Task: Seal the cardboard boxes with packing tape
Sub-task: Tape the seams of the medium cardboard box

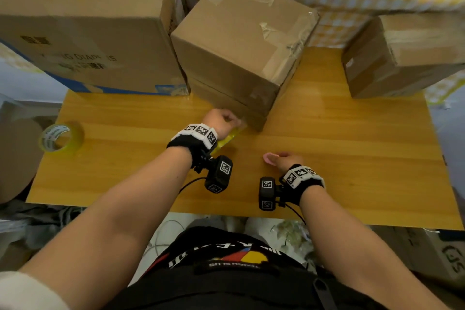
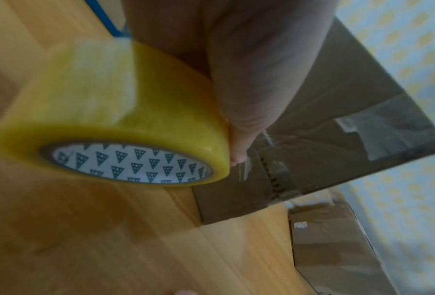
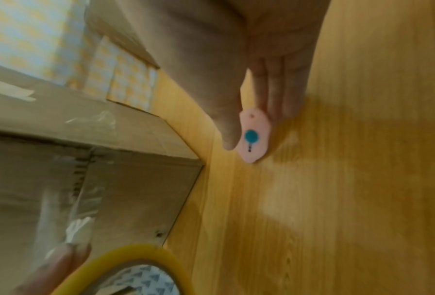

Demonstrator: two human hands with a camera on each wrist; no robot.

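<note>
The left hand [image 1: 222, 119] grips a yellow packing-tape roll [image 2: 110, 119], fingers curled round it, at the near lower corner of the middle cardboard box [image 1: 241, 45]. A clear tape strip [image 2: 244, 169] runs from the roll onto that corner. This box stands at 12 o'clock on the wooden bench [image 1: 352, 158] and carries earlier tape across its top. The right hand [image 1: 286, 160], at 3 o'clock from the left hand and apart from the box, pinches a small pink cutter [image 3: 255, 135] with a teal button between thumb and fingers. A second tape roll [image 1: 61, 139] lies at 9 o'clock near the bench edge. A large printed carton [image 1: 88, 33] stands at 10 o'clock, a smaller taped box [image 1: 402, 58] at 2 o'clock.
</note>
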